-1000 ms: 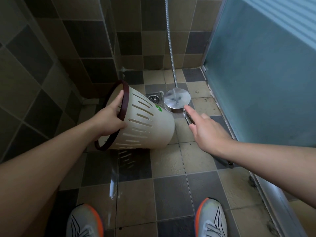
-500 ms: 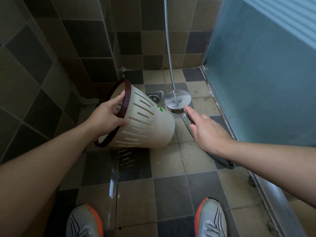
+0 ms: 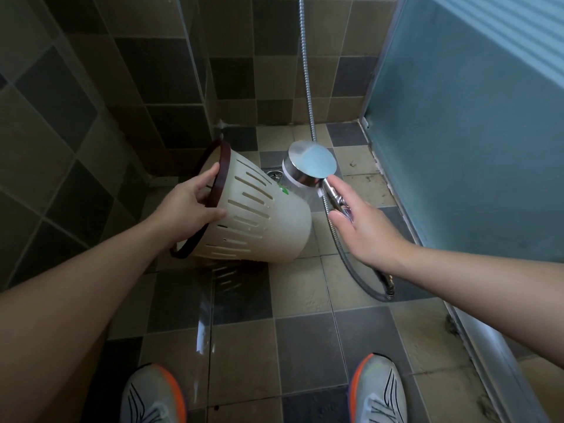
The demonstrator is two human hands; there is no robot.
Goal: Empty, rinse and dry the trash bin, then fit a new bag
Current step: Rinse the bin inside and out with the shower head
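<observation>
Head view: at frame centre-left, the left hand (image 3: 190,206) grips the dark rim of the cream slotted trash bin (image 3: 259,215), tipped on its side above the tiled floor (image 3: 305,337). Right of it, the right hand (image 3: 366,230) holds the shower head (image 3: 308,166) handle, index finger extended along it.

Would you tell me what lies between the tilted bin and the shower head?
In the head view, the floor drain shows between the bin and the shower head.
</observation>
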